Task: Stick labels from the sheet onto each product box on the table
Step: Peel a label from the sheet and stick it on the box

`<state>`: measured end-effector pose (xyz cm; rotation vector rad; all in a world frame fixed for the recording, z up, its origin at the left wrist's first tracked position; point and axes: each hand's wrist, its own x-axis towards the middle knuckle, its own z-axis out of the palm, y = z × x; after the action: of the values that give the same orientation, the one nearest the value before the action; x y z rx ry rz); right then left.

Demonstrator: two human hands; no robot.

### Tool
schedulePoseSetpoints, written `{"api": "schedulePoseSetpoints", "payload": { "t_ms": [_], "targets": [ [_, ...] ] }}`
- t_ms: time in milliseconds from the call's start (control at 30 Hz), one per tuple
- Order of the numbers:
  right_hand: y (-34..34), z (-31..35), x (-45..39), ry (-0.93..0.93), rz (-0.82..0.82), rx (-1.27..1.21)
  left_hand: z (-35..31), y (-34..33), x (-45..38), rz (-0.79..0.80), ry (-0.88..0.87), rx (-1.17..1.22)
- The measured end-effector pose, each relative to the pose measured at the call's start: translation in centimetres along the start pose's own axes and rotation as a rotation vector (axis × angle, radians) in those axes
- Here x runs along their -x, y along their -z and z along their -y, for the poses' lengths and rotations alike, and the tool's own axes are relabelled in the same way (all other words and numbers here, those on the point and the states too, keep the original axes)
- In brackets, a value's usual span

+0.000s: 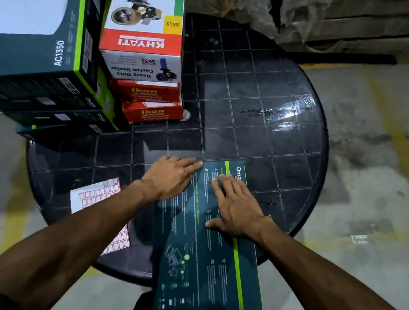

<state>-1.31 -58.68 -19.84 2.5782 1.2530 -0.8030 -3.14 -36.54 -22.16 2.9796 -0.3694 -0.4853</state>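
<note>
A flat dark teal box with a green stripe (207, 267) lies on the near part of the round black table (268, 116), overhanging its front edge. My left hand (171, 178) rests flat on the box's far left corner, fingers straight. My right hand (235, 207) lies flat on the box's top, fingers spread. A sheet of red-bordered labels (96, 195) lies on the table to the left, partly hidden under my left forearm.
A stack of teal boxes marked AC1350 (30, 28) stands at the far left. Beside it a white and red Khyati carton-sealer box (144, 32) sits on two red Ikon boxes (152, 106). Concrete floor with yellow lines surrounds the table.
</note>
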Motion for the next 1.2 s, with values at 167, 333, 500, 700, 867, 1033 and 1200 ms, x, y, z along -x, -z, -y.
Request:
{"api": "schedulePoseSetpoints", "payload": {
  "t_ms": [167, 333, 500, 700, 867, 1033, 1200],
  "targets": [
    [-0.1, -0.2, 0.1, 0.004, -0.005, -0.022, -0.1, 1.0, 0.1, 0.034, -0.057, -0.308],
    [-0.4, -0.4, 0.4, 0.007, -0.126, -0.177, 0.2, 1.6, -0.9, 0.147, 0.07, 0.199],
    [0.1, -0.8, -0.9, -0.085, -0.222, -0.242, 0.8, 0.3, -2.3, 0.113, 0.236, 0.627],
    [0.6, -1.1, -1.7, -0.087, -0.15, -0.178, 0.9, 0.4, -2.9, 0.149, 0.198, 0.551],
    [1.0, -1.0, -1.9, -0.098, -0.112, -0.165, 1.4, 1.8, -3.4, 0.233, 0.162, 0.466],
    [1.0, -1.0, -1.9, -0.106, -0.11, -0.169, 0.5, 2.0, -3.2, 0.165, 0.144, 0.407],
    [1.1, -0.9, -1.9, -0.106, -0.124, -0.195, 0.4, 1.7, -2.8, 0.15, 0.169, 0.437]
  ]
}}
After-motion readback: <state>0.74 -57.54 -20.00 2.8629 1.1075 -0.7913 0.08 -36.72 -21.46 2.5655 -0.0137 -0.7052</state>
